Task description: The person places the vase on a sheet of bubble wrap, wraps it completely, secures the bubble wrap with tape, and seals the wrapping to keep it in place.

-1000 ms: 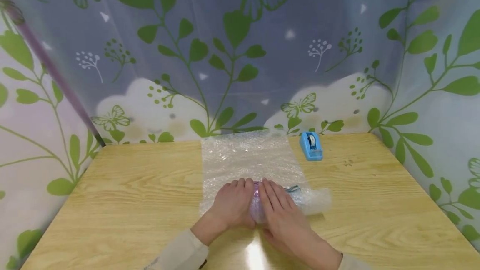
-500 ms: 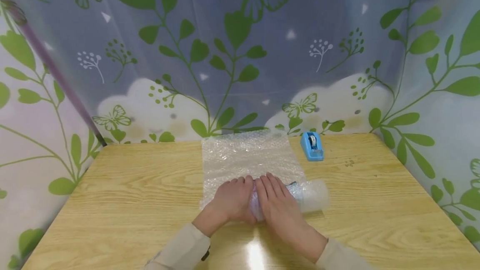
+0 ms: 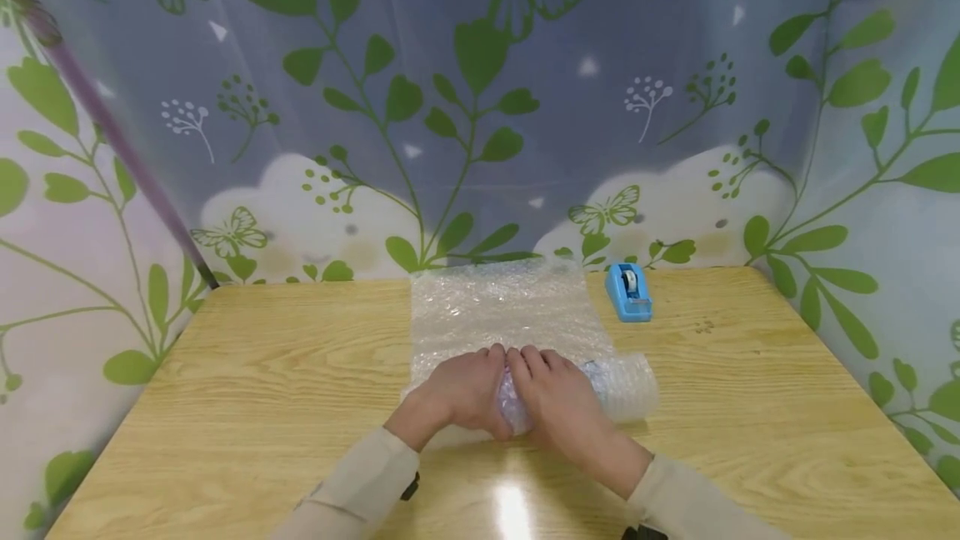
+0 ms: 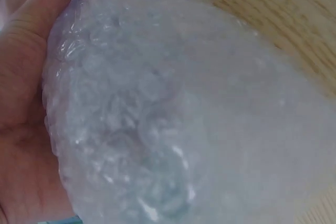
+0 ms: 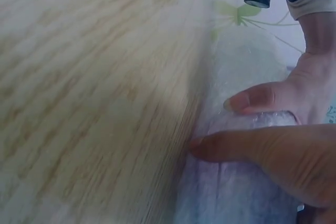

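A roll of bubble wrap (image 3: 632,390) lies across the near half of the table, wound around a purple and light-blue object (image 3: 512,408) whose kind I cannot tell through the layers. My left hand (image 3: 467,390) grips the roll's left part, fingers over the far side and thumb on the near side. Close beside it, my right hand (image 3: 564,400) grips the middle, fingers bent over the top. The flat bubble wrap sheet (image 3: 506,307) stretches away behind the roll. In the right wrist view, both thumbs press the wrapped surface (image 5: 231,182). The left wrist view shows layered bubble wrap (image 4: 131,93) against the palm.
A blue tape dispenser (image 3: 628,293) stands at the back right, just beyond the sheet's right edge. The wood-grain table (image 3: 285,357) meets a patterned curtain (image 3: 360,107) at the back, with more curtain along both sides.
The roll has turned under both hands, and bubble wrap now covers the blue strip that stuck up near its right part. My right hand's fingers have bent further over the top.
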The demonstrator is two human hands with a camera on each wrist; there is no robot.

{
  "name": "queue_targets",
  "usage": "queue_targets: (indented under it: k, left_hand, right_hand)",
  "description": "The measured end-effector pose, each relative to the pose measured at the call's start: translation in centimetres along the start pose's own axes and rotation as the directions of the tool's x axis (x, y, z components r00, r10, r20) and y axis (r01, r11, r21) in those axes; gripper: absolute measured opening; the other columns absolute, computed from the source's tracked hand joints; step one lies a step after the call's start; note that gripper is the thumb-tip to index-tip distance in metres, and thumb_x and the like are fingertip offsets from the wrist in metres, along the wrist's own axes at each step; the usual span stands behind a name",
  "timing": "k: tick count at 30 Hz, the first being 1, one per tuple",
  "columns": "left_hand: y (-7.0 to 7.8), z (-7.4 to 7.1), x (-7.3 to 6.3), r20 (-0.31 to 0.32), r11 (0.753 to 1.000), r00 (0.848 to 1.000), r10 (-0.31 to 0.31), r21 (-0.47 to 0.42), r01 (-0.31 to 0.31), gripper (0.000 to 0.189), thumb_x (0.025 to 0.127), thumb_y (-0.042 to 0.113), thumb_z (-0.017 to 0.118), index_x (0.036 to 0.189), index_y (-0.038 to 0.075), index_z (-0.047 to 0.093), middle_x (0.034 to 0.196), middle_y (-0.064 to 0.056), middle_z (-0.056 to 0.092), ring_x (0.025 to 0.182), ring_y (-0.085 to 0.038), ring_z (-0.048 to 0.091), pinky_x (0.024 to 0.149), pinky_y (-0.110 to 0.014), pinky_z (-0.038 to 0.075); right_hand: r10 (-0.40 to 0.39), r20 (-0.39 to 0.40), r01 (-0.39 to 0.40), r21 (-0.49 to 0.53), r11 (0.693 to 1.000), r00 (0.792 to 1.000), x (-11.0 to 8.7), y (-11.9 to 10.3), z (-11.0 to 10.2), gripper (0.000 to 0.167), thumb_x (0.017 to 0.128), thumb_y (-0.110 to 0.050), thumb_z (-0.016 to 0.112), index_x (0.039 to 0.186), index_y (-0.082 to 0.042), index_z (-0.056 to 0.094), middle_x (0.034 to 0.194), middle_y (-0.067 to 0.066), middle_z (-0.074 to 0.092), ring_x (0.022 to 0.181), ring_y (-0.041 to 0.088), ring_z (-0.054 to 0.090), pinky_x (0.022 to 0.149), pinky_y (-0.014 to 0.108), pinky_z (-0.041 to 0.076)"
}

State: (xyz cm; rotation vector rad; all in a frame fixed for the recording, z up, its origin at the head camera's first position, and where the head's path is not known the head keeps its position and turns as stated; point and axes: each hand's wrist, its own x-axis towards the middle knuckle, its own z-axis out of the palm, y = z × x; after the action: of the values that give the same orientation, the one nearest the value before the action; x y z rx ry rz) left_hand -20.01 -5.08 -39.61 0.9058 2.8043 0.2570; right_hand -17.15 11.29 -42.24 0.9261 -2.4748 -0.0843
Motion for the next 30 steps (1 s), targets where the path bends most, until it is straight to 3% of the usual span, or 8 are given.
queue_targets:
  k: [4,9,16,22,30]
  left_hand:
    - [-0.1,0.0,0.3,0.02,1.0,1.0,0.013,-0.013,-0.013,0.076,0.058,0.04,0.085,0.113,0.004,0.047,0.088,0.0,0.053,0.074,-0.013,0.053,0.064,-0.026,0.048]
    - [0.0,0.0,0.5,0.038,0.999,0.999,0.023,-0.025,-0.022,0.076,0.059,0.041,0.084,0.114,0.004,0.047,0.089,0.0,0.053,0.075,-0.013,0.054,0.066,-0.026,0.049]
    - [0.3,-0.4,0.1,0.048,0.999,0.999,0.025,0.025,-0.026,0.077,0.06,0.046,0.083,0.115,0.003,0.048,0.09,-0.001,0.055,0.076,-0.014,0.055,0.069,-0.028,0.05]
    - [0.4,-0.1,-0.4,0.056,1.0,0.998,0.03,-0.01,-0.03,0.077,0.059,0.045,0.084,0.113,0.004,0.048,0.088,0.001,0.054,0.074,-0.014,0.055,0.067,-0.028,0.05]
    - [0.9,-0.3,-1.1,0.088,1.0,0.996,0.015,-0.027,-0.013,0.076,0.055,0.043,0.086,0.11,0.005,0.048,0.084,0.003,0.053,0.07,-0.011,0.053,0.065,-0.027,0.048]
  right_hand:
    - [0.022,0.004,-0.022,0.04,0.999,1.0,0.0,0.2,0.0,0.087,0.051,-0.036,0.088,0.12,0.002,0.05,0.1,0.014,0.054,0.086,0.031,0.057,0.073,0.038,0.053]
    - [0.058,0.05,-0.062,0.074,0.995,0.997,-0.4,0.2,-0.1,0.089,0.053,-0.034,0.089,0.124,0.001,0.048,0.107,0.017,0.056,0.093,0.033,0.058,0.079,0.042,0.051]
    - [0.105,0.128,-0.121,0.123,0.985,0.986,-0.7,-0.5,-0.6,0.096,0.056,-0.038,0.09,0.13,0.0,0.043,0.115,0.019,0.054,0.101,0.035,0.056,0.086,0.045,0.048]
    - [0.1,0.097,-0.112,0.118,0.987,0.99,-1.0,-0.9,-0.7,0.099,0.05,-0.04,0.091,0.128,0.001,0.045,0.11,0.017,0.056,0.097,0.033,0.057,0.085,0.044,0.048]
    - [0.094,0.132,-0.111,0.124,0.986,0.987,-1.4,-1.2,-1.4,0.097,0.05,-0.039,0.09,0.126,0.001,0.046,0.109,0.016,0.057,0.096,0.032,0.058,0.084,0.043,0.049]
